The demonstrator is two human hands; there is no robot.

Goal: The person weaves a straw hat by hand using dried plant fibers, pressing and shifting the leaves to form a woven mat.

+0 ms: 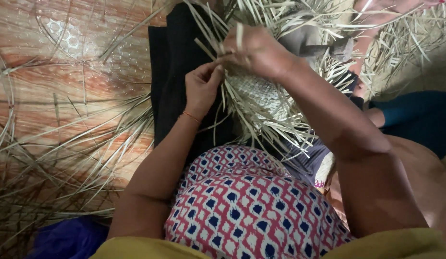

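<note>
A partly woven piece of pale straw (261,93), with many loose strips sticking out on all sides, rests over my lap. My left hand (201,88) pinches some strips at its left edge; an orange thread circles that wrist. My right hand (256,50) is closed on strips at the top of the woven patch, fingers curled down. Both hands touch the weave close together. A black cloth (175,62) lies under the work.
Loose straw strips (59,158) lie scattered on the patterned orange floor mat (64,57) at left. More strips are piled at the upper right (405,38). A blue cloth (64,237) sits at lower left; dark teal fabric (419,115) at right.
</note>
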